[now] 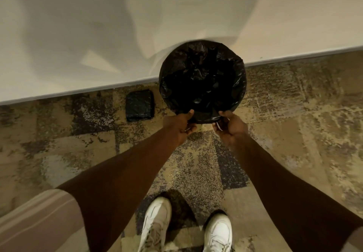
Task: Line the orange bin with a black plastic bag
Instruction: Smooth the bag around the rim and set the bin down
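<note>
Both hands are gripping the near edge of the black plastic bag [202, 79], which is lying spread over the round bin's mouth against the pale wall [78, 25]: the left hand [179, 126] is pinching it with thumb on top, the right hand [230, 127] is clutching it likewise. A folded black bag [139, 105] is lying on the patterned carpet [294, 114] just left of the bin, and white shoes [157, 224] are standing below, with no writing showing anywhere legibly

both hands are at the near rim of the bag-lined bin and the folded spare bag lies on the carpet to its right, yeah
Not quite. In the head view the folded bag lies on the carpet to the left of the bin, not the right. The left hand and right hand are at the near rim.
</note>
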The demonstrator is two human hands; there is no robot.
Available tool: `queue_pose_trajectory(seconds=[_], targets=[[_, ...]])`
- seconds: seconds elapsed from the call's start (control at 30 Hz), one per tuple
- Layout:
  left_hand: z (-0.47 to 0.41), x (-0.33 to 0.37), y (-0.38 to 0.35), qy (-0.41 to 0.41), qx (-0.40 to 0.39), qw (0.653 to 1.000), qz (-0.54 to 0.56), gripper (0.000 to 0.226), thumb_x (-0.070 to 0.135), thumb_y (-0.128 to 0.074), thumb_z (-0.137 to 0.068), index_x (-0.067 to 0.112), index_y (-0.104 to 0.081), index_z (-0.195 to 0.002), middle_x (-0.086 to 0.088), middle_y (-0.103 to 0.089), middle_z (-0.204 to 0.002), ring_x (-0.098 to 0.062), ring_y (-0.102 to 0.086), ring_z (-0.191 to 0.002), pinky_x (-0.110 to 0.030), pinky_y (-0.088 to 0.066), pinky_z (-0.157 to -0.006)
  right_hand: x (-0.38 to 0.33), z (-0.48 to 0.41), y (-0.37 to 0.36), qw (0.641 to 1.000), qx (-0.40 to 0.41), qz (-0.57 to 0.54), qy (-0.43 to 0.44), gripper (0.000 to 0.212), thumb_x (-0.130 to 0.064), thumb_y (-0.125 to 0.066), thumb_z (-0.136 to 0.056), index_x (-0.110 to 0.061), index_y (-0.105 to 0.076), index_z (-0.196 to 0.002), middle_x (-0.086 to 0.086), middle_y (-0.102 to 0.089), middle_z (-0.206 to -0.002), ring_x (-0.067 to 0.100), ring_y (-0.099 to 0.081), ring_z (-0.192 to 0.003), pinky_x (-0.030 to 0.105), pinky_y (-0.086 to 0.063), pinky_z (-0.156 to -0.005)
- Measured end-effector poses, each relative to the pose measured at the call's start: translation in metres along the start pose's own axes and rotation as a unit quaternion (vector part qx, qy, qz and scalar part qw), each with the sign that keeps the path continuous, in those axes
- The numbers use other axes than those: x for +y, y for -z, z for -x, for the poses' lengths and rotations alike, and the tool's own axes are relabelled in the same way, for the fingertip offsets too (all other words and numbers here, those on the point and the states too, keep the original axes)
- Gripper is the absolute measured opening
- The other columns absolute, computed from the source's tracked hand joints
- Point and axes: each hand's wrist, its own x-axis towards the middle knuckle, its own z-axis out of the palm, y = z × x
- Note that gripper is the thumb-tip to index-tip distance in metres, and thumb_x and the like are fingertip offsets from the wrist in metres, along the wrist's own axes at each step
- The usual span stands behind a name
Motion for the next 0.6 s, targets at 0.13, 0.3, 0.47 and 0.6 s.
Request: queue_pose_trajectory(seconds=[0.13, 0.3, 0.47, 0.6], targets=[[-0.009, -0.010, -0.001, 0.000, 0.022, 1.000, 0.016, 0.036, -0.006, -0.073, -0.093, -0.006, -0.063, -0.128, -0.026, -0.069, -0.136, -0.038, -0.070, -0.121, -0.044, -0.060, -0.088, 0.007, -0.004, -0.001, 1.000, -0.019, -0.020, 0.000, 0.015, 0.010, -0.058, -0.084, -0.002, -0.063, -0.090, 0.011, -0.067, -0.087, 0.024, -0.062, -0.075, 0.033, -0.053, -0.062], [-0.024, -0.016, -0.005, -0.027, 0.060, 0.997, 0.051, 0.017, -0.014, -0.070, -0.089, -0.002, -0.063, -0.099, -0.027, -0.070, -0.132, -0.040, -0.072, -0.112, -0.032, -0.058, -0.060, 0.016, -0.013, -0.001, 0.996, -0.054, -0.072, 0.007, 0.031, 0.013, -0.048, -0.079, 0.000, -0.065, -0.101, 0.014, -0.068, -0.102, 0.027, -0.064, -0.088, 0.032, -0.054, -0.061], [-0.031, -0.020, -0.006, -0.032, 0.049, 0.996, 0.067, 0.035, -0.006, -0.074, -0.089, -0.002, -0.067, -0.123, -0.022, -0.071, -0.134, -0.028, -0.068, -0.102, -0.028, -0.055, -0.063, 0.015, -0.021, 0.001, 0.995, -0.054, -0.074, 0.023, 0.027, 0.013, -0.051, -0.076, 0.000, -0.065, -0.095, 0.012, -0.067, -0.094, 0.022, -0.062, -0.075, 0.027, -0.046, -0.053], [-0.036, -0.021, -0.003, -0.064, 0.084, 0.994, 0.019, 0.027, 0.006, -0.085, -0.085, 0.007, -0.072, -0.109, -0.009, -0.074, -0.123, -0.026, -0.068, -0.110, -0.033, -0.047, -0.094, 0.011, -0.022, 0.004, 0.996, -0.054, -0.058, 0.035, 0.023, 0.013, -0.067, -0.080, 0.001, -0.068, -0.100, 0.013, -0.071, -0.100, 0.021, -0.064, -0.075, 0.027, -0.047, -0.057]])
